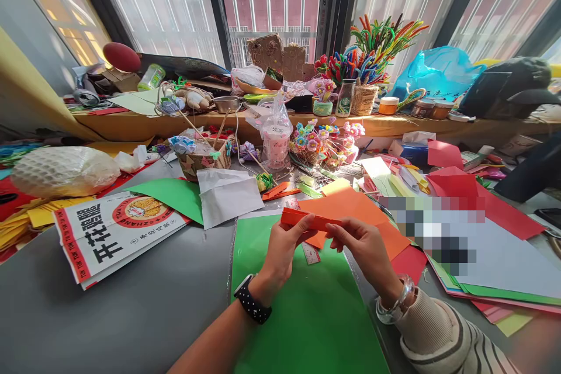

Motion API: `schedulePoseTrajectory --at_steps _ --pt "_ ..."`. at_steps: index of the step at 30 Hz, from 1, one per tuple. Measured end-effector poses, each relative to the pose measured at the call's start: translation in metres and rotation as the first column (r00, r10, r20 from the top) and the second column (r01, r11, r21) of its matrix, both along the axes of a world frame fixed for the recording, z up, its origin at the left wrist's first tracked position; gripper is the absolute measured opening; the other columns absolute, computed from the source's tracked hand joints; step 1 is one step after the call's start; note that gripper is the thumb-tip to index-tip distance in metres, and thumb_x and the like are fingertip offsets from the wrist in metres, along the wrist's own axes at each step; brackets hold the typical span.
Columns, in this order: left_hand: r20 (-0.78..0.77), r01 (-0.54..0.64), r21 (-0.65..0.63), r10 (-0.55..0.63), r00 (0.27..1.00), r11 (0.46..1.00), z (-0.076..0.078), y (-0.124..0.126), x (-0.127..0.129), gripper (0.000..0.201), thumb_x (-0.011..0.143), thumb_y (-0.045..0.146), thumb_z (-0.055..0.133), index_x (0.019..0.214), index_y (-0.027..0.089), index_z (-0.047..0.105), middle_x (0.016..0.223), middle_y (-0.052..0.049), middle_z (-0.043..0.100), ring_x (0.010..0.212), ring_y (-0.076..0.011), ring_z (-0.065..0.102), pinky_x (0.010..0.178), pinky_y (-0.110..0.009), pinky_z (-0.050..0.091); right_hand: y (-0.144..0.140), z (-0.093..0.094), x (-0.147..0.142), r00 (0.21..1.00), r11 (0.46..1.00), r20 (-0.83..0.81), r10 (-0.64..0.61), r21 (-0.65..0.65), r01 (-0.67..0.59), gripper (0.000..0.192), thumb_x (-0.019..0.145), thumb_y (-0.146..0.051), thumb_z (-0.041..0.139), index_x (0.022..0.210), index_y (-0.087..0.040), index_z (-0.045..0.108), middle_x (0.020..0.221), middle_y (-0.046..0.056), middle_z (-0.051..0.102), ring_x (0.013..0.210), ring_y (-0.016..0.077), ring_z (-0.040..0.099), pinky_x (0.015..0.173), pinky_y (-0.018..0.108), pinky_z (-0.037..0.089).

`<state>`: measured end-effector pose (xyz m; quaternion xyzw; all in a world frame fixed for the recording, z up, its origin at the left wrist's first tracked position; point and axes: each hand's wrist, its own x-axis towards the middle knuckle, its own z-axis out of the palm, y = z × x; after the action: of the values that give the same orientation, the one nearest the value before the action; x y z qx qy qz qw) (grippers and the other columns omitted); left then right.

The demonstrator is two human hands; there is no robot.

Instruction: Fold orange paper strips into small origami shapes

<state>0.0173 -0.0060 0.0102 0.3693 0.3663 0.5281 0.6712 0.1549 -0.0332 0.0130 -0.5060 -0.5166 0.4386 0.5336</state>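
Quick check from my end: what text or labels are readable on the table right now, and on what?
"开花的眼", large black characters, rotated, on the white printed bag left of the left hand.
Red round logo on that bag: lettering too small to read.
Ruler under the folded orange paper strip: marks illegible.
Blurred patch beside the right hand: unreadable.

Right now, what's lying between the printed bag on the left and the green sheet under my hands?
In the head view, only bare grey table separates the printed bag from the green sheet.
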Motion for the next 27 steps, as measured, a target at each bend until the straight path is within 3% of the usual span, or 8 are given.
schedulePoseTrajectory --at_steps 27 --pt "-0.045 -0.017 0.002 0.017 0.999 1.000 -0.0021 0.0006 0.0003 0.021 0.063 0.028 0.064 0.070 0.008 0.059 0.068 -0.003 0.061 0.065 -0.0118 0.057 0.066 -0.024 0.047 -0.0004 -0.0038 0.0012 0.998 1.000 0.061 0.025 -0.014 -0.024 0.024 0.071 -0.038 0.056 0.067 -0.014 0.060 0.050 0.000 0.059 0.046 0.0107 0.053 0.047 0.022 0.043"
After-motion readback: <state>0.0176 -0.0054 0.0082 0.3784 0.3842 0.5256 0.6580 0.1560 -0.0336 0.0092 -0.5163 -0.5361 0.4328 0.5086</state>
